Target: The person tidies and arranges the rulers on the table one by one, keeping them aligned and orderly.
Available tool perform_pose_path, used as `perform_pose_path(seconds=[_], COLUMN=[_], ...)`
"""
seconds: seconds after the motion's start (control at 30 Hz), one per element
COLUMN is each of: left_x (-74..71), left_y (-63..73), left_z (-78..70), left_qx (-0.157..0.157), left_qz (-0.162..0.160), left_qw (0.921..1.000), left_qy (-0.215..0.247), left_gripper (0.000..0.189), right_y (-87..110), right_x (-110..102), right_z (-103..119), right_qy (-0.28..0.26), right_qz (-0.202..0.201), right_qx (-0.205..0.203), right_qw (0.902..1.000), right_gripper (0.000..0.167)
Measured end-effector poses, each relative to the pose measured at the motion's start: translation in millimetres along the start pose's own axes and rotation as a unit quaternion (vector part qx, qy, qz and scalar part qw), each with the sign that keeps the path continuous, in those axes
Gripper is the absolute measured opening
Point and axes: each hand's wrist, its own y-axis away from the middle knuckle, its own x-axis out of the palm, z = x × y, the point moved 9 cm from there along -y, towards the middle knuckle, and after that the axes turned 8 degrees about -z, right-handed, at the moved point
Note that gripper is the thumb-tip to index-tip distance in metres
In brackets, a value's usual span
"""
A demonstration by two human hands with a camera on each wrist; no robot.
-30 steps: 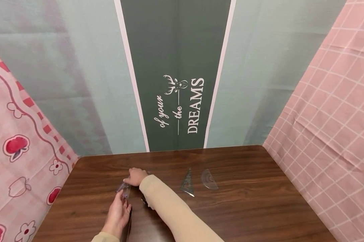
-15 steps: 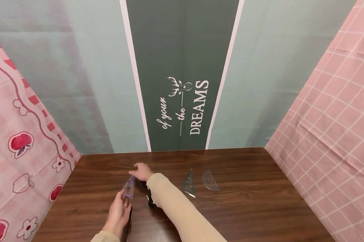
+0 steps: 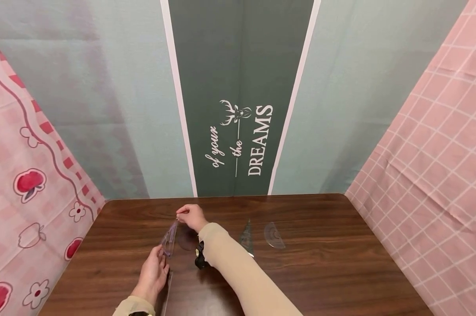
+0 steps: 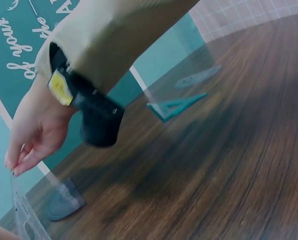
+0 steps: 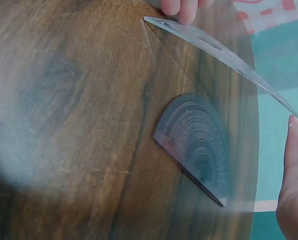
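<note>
A clear, purple-tinted set square [image 3: 169, 239] is raised between my two hands on the left side of the table. My right hand [image 3: 192, 216] pinches its pointed far tip between thumb and fingertips. At its near, wide end my left hand [image 3: 152, 270] holds a corner, thumb on the upper side. In the right wrist view the set square looks slightly bowed, with the left fingers [image 5: 187, 9] at its other end. A dark see-through protractor [image 5: 196, 147] lies on the wood below it, partly behind the right hand and wrist in the head view.
Right of my right sleeve lie a green set square [image 3: 247, 239] and a clear protractor [image 3: 275, 235]. A thin clear strip [image 3: 168, 289] lies beside my left hand. The wooden table [image 3: 340, 263] meets hanging cloths at its back and sides.
My right hand has moved up and away toward the table's back, lifting the set square's tip with it. The protractor beneath now shows. My left hand has barely moved.
</note>
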Motion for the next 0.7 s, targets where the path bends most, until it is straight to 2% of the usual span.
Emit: perform_pose_path(seconds=[0.17,0.47,0.57,0.7], left_x=[-2.0,-0.8,-2.4,-5.1], left_y=[0.1,3.7,3.6,1.7], left_z=[-0.9,-8.8,-10.0,-11.5], left_qx=[-0.006,-0.004,0.0,0.011], left_qz=[0.004,0.031,0.035,0.046], left_qw=[0.9998,0.9991,0.9984,0.994], left_qy=[-0.018,-0.028,-0.045,-0.098], left_gripper=[0.066,0.068,0.068,0.067], right_y=[8.7,18.5,24.1,33.7], right_x=[-10.7,-19.0,-23.0,-29.5], right_z=[-8.9,-13.9,-13.9,-9.6], right_qy=[-0.049,-0.086,-0.068,-0.024], right_qz=[-0.024,-0.041,-0.045,-0.044], right_qx=[0.038,0.039,0.032,0.022], right_qw=[0.9978,0.9946,0.9961,0.9985], right_gripper=[0.01,0.014,0.011,0.005])
